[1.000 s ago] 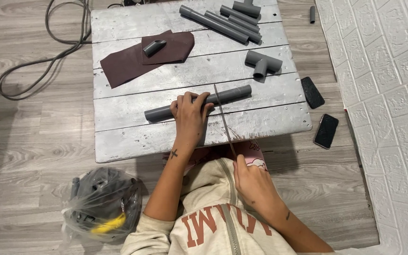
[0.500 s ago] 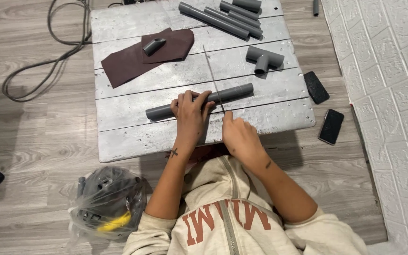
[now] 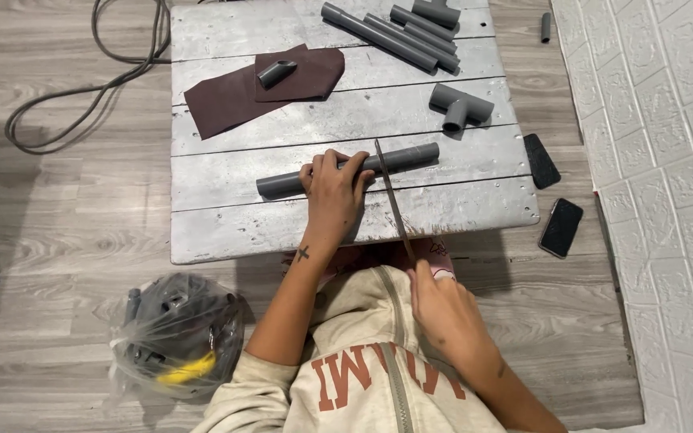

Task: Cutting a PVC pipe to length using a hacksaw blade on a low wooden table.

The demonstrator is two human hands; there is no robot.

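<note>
A long grey plastic pipe (image 3: 407, 156) lies across a low grey wooden table (image 3: 226, 228). My left hand (image 3: 334, 192) presses down on the pipe near its middle. My right hand (image 3: 443, 309), pulled back over my lap below the table's near edge, grips one end of a thin saw blade (image 3: 395, 204). The blade runs up from that hand and its far end rests across the pipe just right of my left fingers.
Dark brown sandpaper sheets (image 3: 234, 96) carry a short pipe offcut (image 3: 276, 72). Several grey pipes (image 3: 395, 32) and a tee fitting (image 3: 459, 106) lie at the table's back right. Two phones (image 3: 561, 227) lie on the floor beside a white wall. A plastic bag of fittings (image 3: 178, 337) and a cable (image 3: 82, 88) sit left.
My right hand has drawn the saw blade back toward my body after pushing it forward over the pipe half a second ago. My left hand stays on the pipe.
</note>
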